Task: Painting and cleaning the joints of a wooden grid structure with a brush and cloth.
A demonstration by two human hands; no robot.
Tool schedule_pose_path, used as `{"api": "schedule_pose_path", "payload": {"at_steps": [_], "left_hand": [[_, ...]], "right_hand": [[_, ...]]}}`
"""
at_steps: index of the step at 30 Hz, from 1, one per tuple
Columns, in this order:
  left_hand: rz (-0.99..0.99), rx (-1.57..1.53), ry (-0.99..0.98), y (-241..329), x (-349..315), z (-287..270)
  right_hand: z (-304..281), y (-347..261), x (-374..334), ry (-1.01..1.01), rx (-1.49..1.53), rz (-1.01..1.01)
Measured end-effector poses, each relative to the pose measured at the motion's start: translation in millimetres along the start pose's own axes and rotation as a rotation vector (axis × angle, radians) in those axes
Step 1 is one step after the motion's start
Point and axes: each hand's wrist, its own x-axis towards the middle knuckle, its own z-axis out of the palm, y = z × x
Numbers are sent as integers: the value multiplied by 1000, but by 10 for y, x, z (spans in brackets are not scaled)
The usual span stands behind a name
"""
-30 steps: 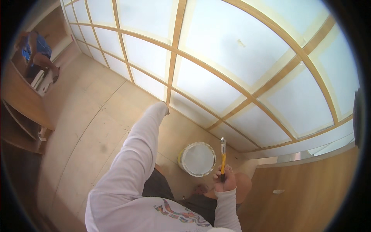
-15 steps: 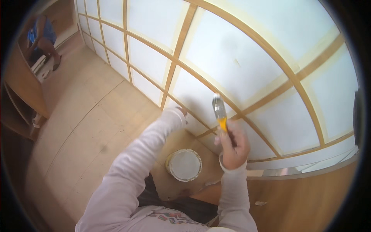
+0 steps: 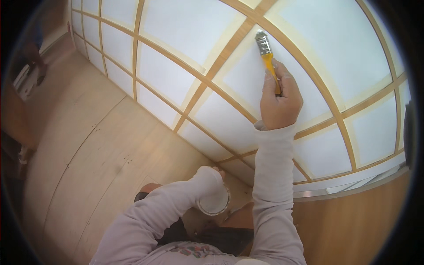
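Observation:
My right hand (image 3: 282, 98) is closed round the yellow handle of a flat paintbrush (image 3: 265, 49). The brush points upward with whitish paint on its bristles. Its tip is at the upper corner of a white panel (image 3: 247, 73), close to a crossing of wooden strips (image 3: 234, 42); whether it touches the panel is hard to tell. My left hand (image 3: 220, 172) is low, above the rim of a round bucket (image 3: 214, 202) with pale grey-white contents. The sleeve covers most of that hand, so its fingers are largely hidden.
Pale yellowish bands edge several white panels in the wooden grid wall. Light board flooring (image 3: 95, 145) with dark seams spreads to the left. A brown wooden surface (image 3: 349, 216) lies at lower right. Another person (image 3: 35, 55) is at the far left, beside a wooden cabinet (image 3: 17, 119).
My right hand has carried the paintbrush up to the panel's upper corner. My left hand has come down from the wall's lower edge to above the bucket. The view has shifted.

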Motion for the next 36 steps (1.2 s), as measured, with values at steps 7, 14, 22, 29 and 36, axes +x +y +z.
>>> {"api": "schedule_pose_path", "payload": {"at_steps": [7, 14, 22, 29, 36], "left_hand": [[78, -83, -41, -50, -57, -66], [58, -31, -70, -41, -181, -219], [57, -38, -63, -68, -195, -165], [34, -124, -10, -108, -142, -66], [54, -78, -95, -110, -127, -121]], "right_hand": [[65, -32, 118, -23, -101, 31], [72, -69, 200, -67, -167, -23], [146, -236, 251, -72, -274, -17], [243, -464, 274, -90, -465, 7], [295, -562, 288, -167, -494, 73]]}}
